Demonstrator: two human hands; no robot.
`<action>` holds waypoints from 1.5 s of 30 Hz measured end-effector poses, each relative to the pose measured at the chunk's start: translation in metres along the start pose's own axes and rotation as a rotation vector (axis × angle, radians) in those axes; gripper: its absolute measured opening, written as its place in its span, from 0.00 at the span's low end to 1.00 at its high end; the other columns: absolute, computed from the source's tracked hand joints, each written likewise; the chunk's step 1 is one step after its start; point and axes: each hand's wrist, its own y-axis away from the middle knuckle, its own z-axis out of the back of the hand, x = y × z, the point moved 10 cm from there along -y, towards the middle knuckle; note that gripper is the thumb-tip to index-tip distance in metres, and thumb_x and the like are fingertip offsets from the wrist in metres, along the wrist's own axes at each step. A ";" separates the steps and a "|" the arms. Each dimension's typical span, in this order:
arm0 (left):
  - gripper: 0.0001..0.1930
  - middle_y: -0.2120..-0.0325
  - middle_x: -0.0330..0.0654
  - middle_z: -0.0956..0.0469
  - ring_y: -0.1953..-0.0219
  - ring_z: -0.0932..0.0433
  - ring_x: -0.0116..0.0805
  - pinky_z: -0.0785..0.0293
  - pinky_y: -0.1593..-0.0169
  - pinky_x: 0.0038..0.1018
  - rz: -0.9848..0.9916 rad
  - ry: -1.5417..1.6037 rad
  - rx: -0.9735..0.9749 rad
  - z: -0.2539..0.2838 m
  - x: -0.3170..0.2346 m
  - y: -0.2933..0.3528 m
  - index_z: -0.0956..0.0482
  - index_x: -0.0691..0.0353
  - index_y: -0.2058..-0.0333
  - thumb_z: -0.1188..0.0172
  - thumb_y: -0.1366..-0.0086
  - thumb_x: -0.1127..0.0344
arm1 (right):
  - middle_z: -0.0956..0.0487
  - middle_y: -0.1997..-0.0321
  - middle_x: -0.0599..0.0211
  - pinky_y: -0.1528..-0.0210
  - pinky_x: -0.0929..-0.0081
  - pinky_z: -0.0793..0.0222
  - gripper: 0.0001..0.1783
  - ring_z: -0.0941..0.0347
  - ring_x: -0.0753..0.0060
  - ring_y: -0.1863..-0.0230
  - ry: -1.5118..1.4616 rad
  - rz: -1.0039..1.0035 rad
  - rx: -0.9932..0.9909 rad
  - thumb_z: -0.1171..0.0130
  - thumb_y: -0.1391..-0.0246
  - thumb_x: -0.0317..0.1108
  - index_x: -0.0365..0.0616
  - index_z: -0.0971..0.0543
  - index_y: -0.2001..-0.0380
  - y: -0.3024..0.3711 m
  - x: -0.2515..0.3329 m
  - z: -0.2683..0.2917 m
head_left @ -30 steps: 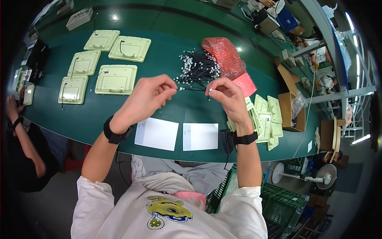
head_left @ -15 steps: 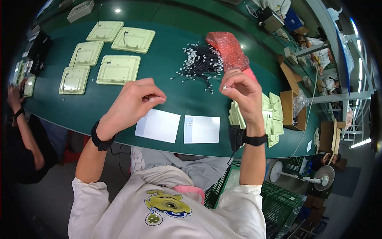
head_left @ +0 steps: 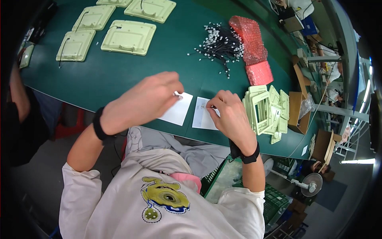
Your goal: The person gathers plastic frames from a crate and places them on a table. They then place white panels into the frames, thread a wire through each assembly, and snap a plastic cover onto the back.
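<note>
Green table [head_left: 119, 75] | white sheets [head_left: 177, 109] under left hand [head_left: 139, 101] fingers

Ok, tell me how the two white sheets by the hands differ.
The left white sheet lies partly under the left hand, tilted; the right white sheet lies straighter, its right edge under the right hand. The left sheet looks plain white, while the right sheet shows faint marks near its top. Both lie flat near the front edge of the green table, side by side with a narrow gap.
</note>
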 end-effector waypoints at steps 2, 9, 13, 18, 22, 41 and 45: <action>0.08 0.62 0.48 0.23 0.57 0.19 0.49 0.21 0.51 0.39 -0.087 -0.121 0.041 -0.032 -0.008 0.003 0.18 0.71 0.63 0.32 0.34 0.71 | 0.23 0.65 0.62 0.58 0.59 0.31 0.05 0.26 0.54 0.62 0.023 0.019 -0.009 0.28 0.47 0.24 0.41 0.14 0.67 -0.006 0.005 -0.002; 0.12 0.64 0.45 0.26 0.54 0.21 0.44 0.21 0.48 0.38 -0.114 -0.242 -0.031 -0.083 -0.011 -0.006 0.18 0.69 0.67 0.25 0.44 0.67 | 0.24 0.64 0.64 0.57 0.61 0.33 0.04 0.27 0.57 0.60 0.112 0.107 0.063 0.28 0.47 0.25 0.41 0.15 0.68 -0.013 0.016 -0.010; 0.09 0.65 0.45 0.24 0.55 0.20 0.43 0.20 0.49 0.35 -0.096 -0.320 -0.031 -0.089 -0.010 -0.010 0.16 0.67 0.71 0.28 0.47 0.69 | 0.25 0.65 0.65 0.57 0.62 0.34 0.04 0.28 0.59 0.60 0.241 0.177 0.126 0.29 0.48 0.24 0.41 0.17 0.70 -0.015 0.027 -0.014; 0.03 0.67 0.46 0.19 0.58 0.18 0.41 0.17 0.53 0.34 -0.113 -0.346 -0.103 -0.085 -0.010 -0.010 0.14 0.64 0.75 0.34 0.51 0.73 | 0.27 0.66 0.65 0.57 0.62 0.35 0.05 0.30 0.59 0.61 0.345 0.251 0.167 0.32 0.49 0.24 0.41 0.19 0.73 -0.020 0.037 -0.020; 0.08 0.66 0.45 0.21 0.56 0.20 0.42 0.19 0.50 0.35 -0.072 -0.354 -0.042 -0.090 -0.008 -0.011 0.14 0.66 0.72 0.28 0.48 0.67 | 0.28 0.66 0.64 0.57 0.62 0.35 0.04 0.30 0.59 0.61 0.357 0.271 0.173 0.34 0.50 0.22 0.40 0.21 0.73 -0.023 0.037 -0.021; 0.05 0.66 0.47 0.23 0.56 0.20 0.45 0.19 0.51 0.38 -0.084 -0.287 -0.021 -0.088 -0.007 -0.007 0.17 0.66 0.73 0.34 0.45 0.70 | 0.28 0.65 0.59 0.56 0.61 0.32 0.04 0.28 0.58 0.59 0.418 0.200 0.152 0.38 0.51 0.24 0.38 0.21 0.69 -0.015 0.040 -0.040; 0.06 0.64 0.49 0.23 0.57 0.21 0.49 0.20 0.51 0.40 -0.157 -0.240 0.086 -0.070 -0.012 -0.002 0.16 0.69 0.66 0.35 0.39 0.72 | 0.26 0.62 0.58 0.52 0.60 0.30 0.07 0.27 0.57 0.55 0.398 0.144 0.195 0.37 0.52 0.22 0.38 0.19 0.66 -0.018 0.036 -0.032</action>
